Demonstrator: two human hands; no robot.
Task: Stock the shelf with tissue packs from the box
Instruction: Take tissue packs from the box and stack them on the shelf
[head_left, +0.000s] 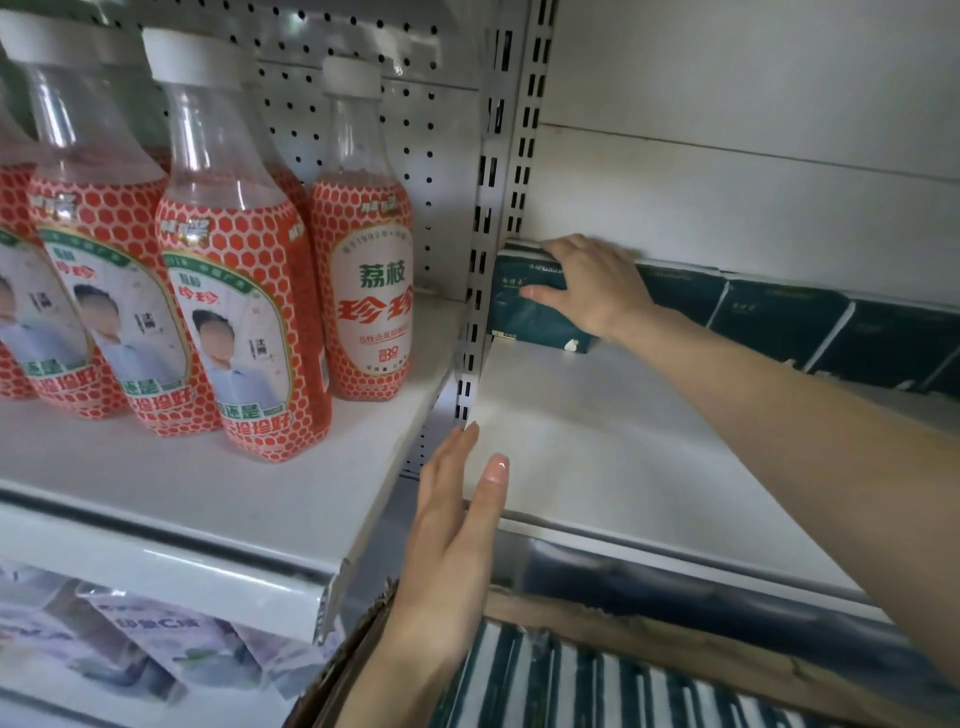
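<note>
Tissue packs (779, 317) look dark green, shelf (623, 441) white, bottle labels (239, 312) red honeycomb.

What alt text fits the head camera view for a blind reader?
A person's right hand grips a dark green tissue pack at the left end of a row at the back of a white shelf. The left hand is open near the shelf's front edge, above a cardboard box of packs; red-labelled bottles stand to the left.

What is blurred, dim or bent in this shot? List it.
Head view: the wide lens bows the slotted upright and shelf front; the tissue packs at the back sit in dim shade; the box at the bottom edge is blurred; the bottle labels read sharp.
</note>
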